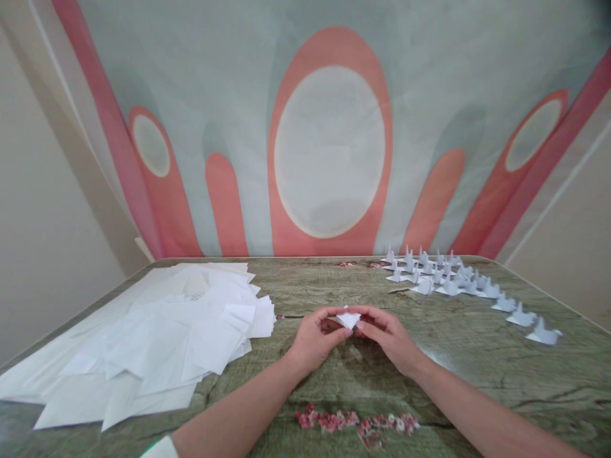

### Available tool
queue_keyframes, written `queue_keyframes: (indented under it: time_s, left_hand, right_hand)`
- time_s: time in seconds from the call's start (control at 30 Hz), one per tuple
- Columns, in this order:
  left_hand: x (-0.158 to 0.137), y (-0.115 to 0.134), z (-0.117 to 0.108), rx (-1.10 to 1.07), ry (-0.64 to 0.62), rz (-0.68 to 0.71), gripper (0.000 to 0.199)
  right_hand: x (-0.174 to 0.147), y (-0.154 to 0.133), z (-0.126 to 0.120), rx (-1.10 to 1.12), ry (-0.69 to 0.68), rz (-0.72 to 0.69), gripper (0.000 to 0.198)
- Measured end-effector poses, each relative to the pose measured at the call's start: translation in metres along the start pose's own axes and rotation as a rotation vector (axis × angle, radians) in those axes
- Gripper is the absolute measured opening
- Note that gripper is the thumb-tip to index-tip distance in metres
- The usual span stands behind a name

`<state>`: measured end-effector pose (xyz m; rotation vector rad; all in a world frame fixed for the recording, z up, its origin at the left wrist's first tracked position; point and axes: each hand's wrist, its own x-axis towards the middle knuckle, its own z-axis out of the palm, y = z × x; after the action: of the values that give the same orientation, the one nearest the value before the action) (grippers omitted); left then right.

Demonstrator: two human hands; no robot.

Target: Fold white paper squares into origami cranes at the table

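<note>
Paper [349, 319], white and folded into a small pointed shape, sits between our two hands over the middle of the wood-grained surface [305, 286]; we cannot tell whether it touches down. The fingers of our left hand [311, 335] pinch its left side, thumb below and forefinger above, and those of our right hand [392, 335] grip its right side in much the same way. To our left spreads a loose, overlapping pile of white sheets [157, 343]. To our right, folded white cranes [449, 286] stand bunched toward the far edge, several trailing in a line nearer us. Between our forearms, pink and red blossoms [337, 420] show on the surface. Behind, a grey-green backdrop [248, 83] carries coral arches and pale ovals.
</note>
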<state>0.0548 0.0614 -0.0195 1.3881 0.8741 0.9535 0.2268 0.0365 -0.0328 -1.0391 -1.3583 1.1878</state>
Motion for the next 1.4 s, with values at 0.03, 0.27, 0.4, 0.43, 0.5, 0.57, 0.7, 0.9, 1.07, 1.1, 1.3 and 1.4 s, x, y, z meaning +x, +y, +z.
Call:
queue_keyframes:
  time_s: [0.03, 0.27, 0.4, 0.43, 0.5, 0.57, 0.7, 0.9, 1.07, 1.1, 1.3, 1.4]
  left_hand:
    - [0.000, -0.001, 0.000, 0.004, 0.001, 0.002, 0.038]
    - [0.001, -0.003, -0.002, 0.018, -0.010, 0.013, 0.039]
    - [0.001, -0.002, -0.001, 0.019, -0.004, 0.010, 0.038]
    - [0.001, -0.003, -0.001, 0.021, -0.006, 0.011, 0.038]
    - [0.001, -0.004, -0.001, 0.026, -0.011, 0.016, 0.038]
    - [0.002, -0.006, -0.002, 0.039, -0.018, 0.025, 0.038]
    - [0.002, -0.008, -0.002, 0.113, -0.033, 0.044, 0.039]
    - [0.000, -0.005, -0.002, 0.154, -0.021, 0.073, 0.034]
    - [0.001, -0.006, -0.002, 0.161, -0.013, 0.087, 0.031]
    - [0.001, -0.007, -0.002, 0.160, -0.011, 0.090, 0.031]
    - [0.002, -0.011, -0.003, 0.136, -0.022, 0.116, 0.031]
    - [0.002, -0.013, -0.004, 0.139, -0.027, 0.120, 0.031]
  right_hand:
    - [0.000, 0.000, 0.000, -0.004, -0.001, 0.000, 0.027]
    - [0.000, -0.002, 0.001, -0.017, 0.009, 0.002, 0.030]
    - [0.000, 0.001, 0.000, -0.020, 0.008, -0.003, 0.030]
    - [0.000, 0.001, 0.000, -0.019, 0.009, -0.003, 0.030]
    - [0.000, 0.002, -0.001, -0.017, 0.006, -0.006, 0.031]
    - [0.000, 0.001, 0.000, -0.017, 0.005, -0.009, 0.030]
    - [0.000, -0.003, 0.002, -0.007, 0.007, -0.008, 0.027]
    - [0.001, -0.005, 0.006, 0.014, 0.051, 0.002, 0.022]
    - [0.002, -0.003, 0.007, -0.040, 0.097, 0.009, 0.017]
    - [0.002, -0.003, 0.006, -0.053, 0.101, 0.010, 0.016]
    - [0.003, -0.003, 0.006, -0.131, 0.113, 0.015, 0.011]
    - [0.003, -0.002, 0.007, -0.146, 0.119, 0.003, 0.011]
